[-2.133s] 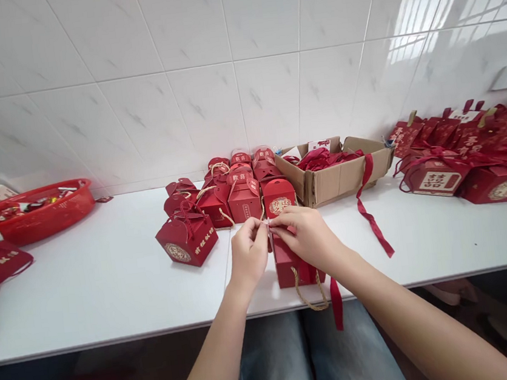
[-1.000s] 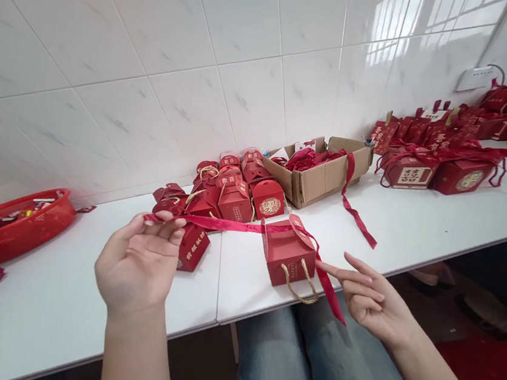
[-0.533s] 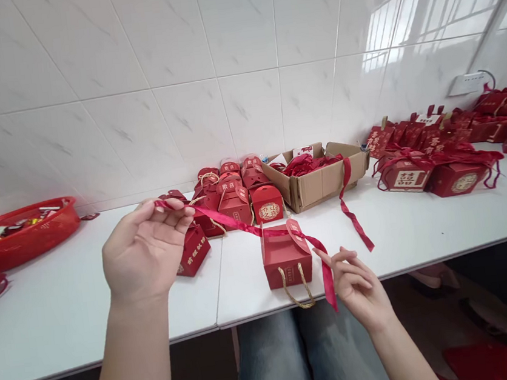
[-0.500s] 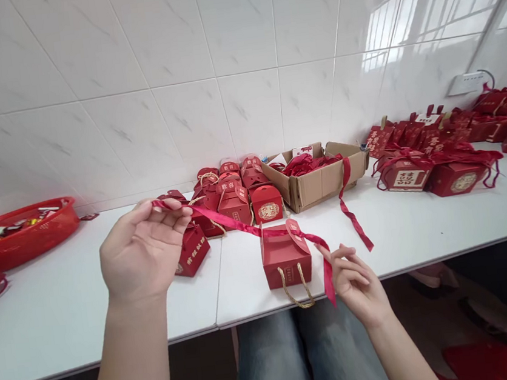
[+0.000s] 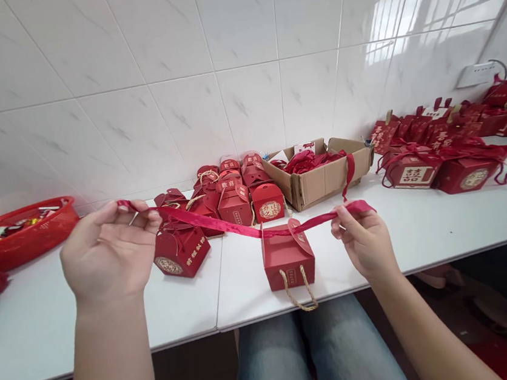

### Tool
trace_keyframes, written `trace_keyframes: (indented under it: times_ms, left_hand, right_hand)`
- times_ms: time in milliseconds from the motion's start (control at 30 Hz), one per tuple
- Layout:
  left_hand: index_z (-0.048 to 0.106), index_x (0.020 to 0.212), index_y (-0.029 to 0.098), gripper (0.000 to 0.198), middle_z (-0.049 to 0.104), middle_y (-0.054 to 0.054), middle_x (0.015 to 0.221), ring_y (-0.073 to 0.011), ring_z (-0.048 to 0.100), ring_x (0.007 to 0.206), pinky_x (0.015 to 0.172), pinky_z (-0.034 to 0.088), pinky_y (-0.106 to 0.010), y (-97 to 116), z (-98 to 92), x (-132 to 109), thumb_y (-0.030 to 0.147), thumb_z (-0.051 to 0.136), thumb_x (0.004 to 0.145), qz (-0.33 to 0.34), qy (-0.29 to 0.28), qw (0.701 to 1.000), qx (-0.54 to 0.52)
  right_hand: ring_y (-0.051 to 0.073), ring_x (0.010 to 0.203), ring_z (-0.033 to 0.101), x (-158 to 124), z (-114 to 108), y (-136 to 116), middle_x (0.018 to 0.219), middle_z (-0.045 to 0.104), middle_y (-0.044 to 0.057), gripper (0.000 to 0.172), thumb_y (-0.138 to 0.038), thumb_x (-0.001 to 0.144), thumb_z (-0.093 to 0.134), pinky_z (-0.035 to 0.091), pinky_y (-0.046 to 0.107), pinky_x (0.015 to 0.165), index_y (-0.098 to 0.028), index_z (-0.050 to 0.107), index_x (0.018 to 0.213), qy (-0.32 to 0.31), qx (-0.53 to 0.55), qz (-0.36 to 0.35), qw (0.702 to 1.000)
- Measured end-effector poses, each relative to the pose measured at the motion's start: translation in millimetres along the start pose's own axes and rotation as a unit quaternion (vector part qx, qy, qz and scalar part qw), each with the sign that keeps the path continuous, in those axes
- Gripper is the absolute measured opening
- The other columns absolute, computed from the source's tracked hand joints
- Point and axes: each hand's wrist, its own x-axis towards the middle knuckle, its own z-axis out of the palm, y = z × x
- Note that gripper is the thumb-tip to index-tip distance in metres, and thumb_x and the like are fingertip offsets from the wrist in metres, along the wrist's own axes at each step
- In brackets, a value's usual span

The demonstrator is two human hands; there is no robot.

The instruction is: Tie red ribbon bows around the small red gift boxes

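A red gift box (image 5: pixel 287 259) with a twisted rope handle (image 5: pixel 300 297) stands at the table's front edge, between my hands. A dark pink ribbon (image 5: pixel 211 221) runs across the top of the box, through its closure flaps. My left hand (image 5: pixel 112 249), palm turned up, pinches the ribbon's left part between thumb and fingers. On the other side my right hand (image 5: pixel 363 235) grips the right part, with the loose end folding over the fingers. The ribbon hangs in a shallow curve and is raised off the table at both ends.
A cardboard box (image 5: pixel 326 182) of ribbons stands behind the gift box, one strand draping over its side. Several red gift boxes (image 5: pixel 234 198) cluster to its left, and more (image 5: pixel 466 175) stand at right. A red plastic basin (image 5: pixel 24 231) of wrapped sweets sits far left.
My right hand has risen and moved right, now closed on the ribbon's right end, which was hanging down before. My left hand has moved left, spreading the ribbon wider.
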Motion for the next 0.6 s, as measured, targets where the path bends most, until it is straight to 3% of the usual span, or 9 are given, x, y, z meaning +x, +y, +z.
trace_keyframes:
  times_ms: [267, 400, 467, 600]
  left_hand:
    - [0.054, 0.059, 0.011, 0.006, 0.050, -0.001, 0.060, -0.0124, 0.055, 0.063, 0.051, 0.047, -0.023, 9.1, 25.5, 8.3, 0.007, 0.052, 0.064, 0.025, -0.042, 0.999, 0.005]
    - [0.055, 0.058, 0.011, 0.009, 0.047, -0.002, 0.060, -0.0130, 0.055, 0.064, 0.048, 0.045, -0.022, 12.8, 40.5, 7.2, 0.008, 0.051, 0.066, 0.035, -0.082, 0.996, 0.021]
    - [0.055, 0.057, 0.012, 0.012, 0.047, -0.002, 0.061, -0.0131, 0.054, 0.064, 0.047, 0.044, -0.022, 14.0, 48.8, 6.0, 0.009, 0.051, 0.067, 0.038, -0.100, 0.994, 0.033]
    - [0.058, 0.056, 0.013, 0.017, 0.048, -0.003, 0.064, -0.0121, 0.054, 0.065, 0.045, 0.042, -0.021, 14.2, 66.1, 5.3, 0.008, 0.053, 0.072, 0.027, -0.166, 0.984, 0.060]
  right_hand:
    - [0.009, 0.046, 0.051, 22.7, 19.9, -19.2, 0.057, 0.058, -0.002, 0.023, -0.038, 0.076, 0.069, 0.042, 0.022, 0.045, -0.016, 0.063, 0.083, -0.061, -0.195, -0.093, 0.974]
    - [0.011, 0.054, 0.053, 33.6, 27.0, -34.9, 0.060, 0.061, 0.001, 0.021, -0.037, 0.078, 0.066, 0.044, 0.024, 0.051, -0.017, 0.070, 0.075, -0.095, -0.343, -0.204, 0.912]
    - [0.014, 0.064, 0.059, 39.5, 32.2, -43.5, 0.069, 0.067, 0.002, 0.015, -0.033, 0.076, 0.067, 0.047, 0.026, 0.058, -0.019, 0.072, 0.075, -0.128, -0.364, -0.250, 0.888]
    - [0.013, 0.059, 0.058, 48.8, 49.1, -61.2, 0.067, 0.068, 0.002, 0.019, -0.033, 0.078, 0.064, 0.045, 0.024, 0.052, -0.017, 0.073, 0.075, -0.147, -0.365, -0.219, 0.893]
